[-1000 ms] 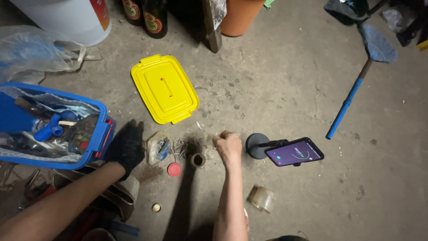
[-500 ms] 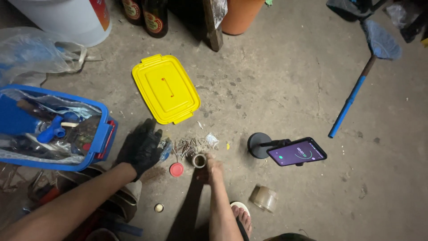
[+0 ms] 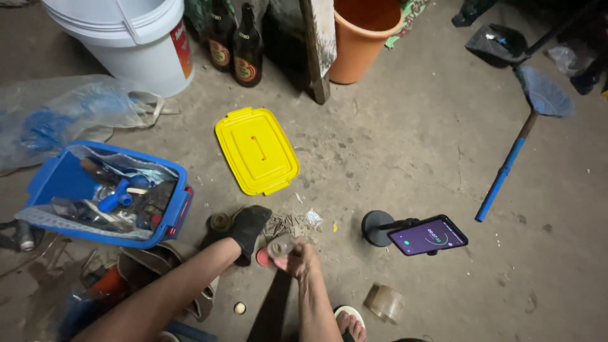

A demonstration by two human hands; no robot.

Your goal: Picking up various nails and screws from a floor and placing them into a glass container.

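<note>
We grip a small jar point(image 3: 282, 245) in our right hand point(image 3: 301, 258); our gloved left hand point(image 3: 249, 229), fingers open, rests by the nails point(image 3: 286, 223), gathering them.

Setting: storage or workshop corner of a home. Bare, stained concrete floor point(image 3: 405, 145). Blue plastic box point(image 3: 60, 177) of pipe fittings and tools, scattered nails point(image 3: 285, 223), white bucket point(image 3: 136, 41), orange bucket point(image 3: 361, 38), brown bottles point(image 3: 247, 47), broom point(image 3: 522, 133) lying flat.
</note>
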